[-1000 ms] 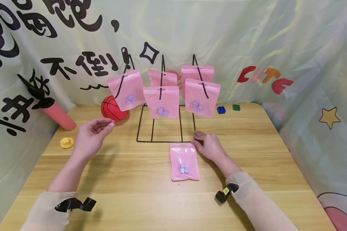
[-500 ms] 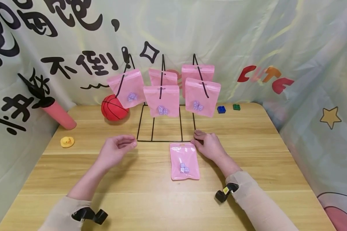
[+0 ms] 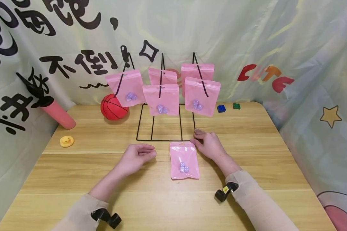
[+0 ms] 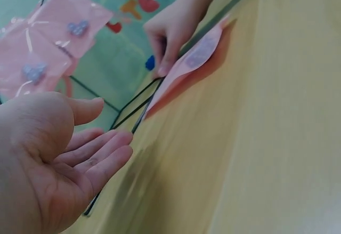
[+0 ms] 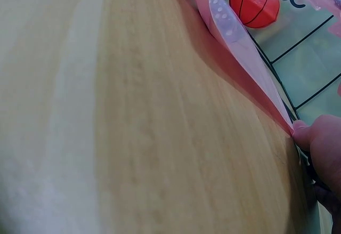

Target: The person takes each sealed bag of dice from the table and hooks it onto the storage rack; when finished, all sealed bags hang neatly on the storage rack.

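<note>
Pouch (image 3: pixel 184 160) lying flat near the middle of the surface (image 3: pixel 248 166), one hand at each side of it.
Going left to right: left hand (image 3: pixel 136 157) is hovering just left of the pouch, its grip loose, fingers relaxed and holding nothing; the pouch is resting below the front bar of the wire rack (image 3: pixel 162 140); right hand (image 3: pixel 209 146) is touching the pouch's top right corner, fingers curled there, though whether they are pinching it I cannot tell. Judging from this, the thin film is likely sliding on the smooth wood if lifted by one corner, the dice (image 3: pixel 183 167) inside are shifting its weight, and a hasty reach is risking a knock against the rack, swinging the hanging pouches (image 3: pixel 161 99).
</note>
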A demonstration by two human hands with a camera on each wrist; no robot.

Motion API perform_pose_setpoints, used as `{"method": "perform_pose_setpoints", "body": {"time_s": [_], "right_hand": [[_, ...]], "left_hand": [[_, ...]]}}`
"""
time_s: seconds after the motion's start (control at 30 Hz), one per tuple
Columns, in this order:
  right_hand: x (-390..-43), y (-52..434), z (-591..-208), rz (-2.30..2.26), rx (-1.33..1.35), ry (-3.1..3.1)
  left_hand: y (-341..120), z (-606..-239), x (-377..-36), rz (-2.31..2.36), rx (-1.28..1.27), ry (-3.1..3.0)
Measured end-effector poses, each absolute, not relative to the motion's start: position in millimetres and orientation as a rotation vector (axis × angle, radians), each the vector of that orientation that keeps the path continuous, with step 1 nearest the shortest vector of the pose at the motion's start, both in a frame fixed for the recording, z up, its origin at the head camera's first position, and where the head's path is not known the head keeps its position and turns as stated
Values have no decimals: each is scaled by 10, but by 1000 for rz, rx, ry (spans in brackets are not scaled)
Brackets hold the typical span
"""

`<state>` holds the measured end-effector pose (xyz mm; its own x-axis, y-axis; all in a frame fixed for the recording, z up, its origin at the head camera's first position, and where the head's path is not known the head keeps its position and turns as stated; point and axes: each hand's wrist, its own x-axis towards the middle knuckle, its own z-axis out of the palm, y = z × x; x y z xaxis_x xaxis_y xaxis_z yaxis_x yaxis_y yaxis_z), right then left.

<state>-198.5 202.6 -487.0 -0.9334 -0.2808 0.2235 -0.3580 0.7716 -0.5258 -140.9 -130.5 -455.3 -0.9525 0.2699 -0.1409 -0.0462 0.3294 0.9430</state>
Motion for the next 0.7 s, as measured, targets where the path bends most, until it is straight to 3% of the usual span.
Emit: {"method": "perform_pose_setpoints", "body": {"time_s": [0.7], "right_hand": [[-1989, 2038, -4883, 892, 523, -2810]], "left_hand": [[-777, -4657, -1433, 1722, 35, 1969]]}}
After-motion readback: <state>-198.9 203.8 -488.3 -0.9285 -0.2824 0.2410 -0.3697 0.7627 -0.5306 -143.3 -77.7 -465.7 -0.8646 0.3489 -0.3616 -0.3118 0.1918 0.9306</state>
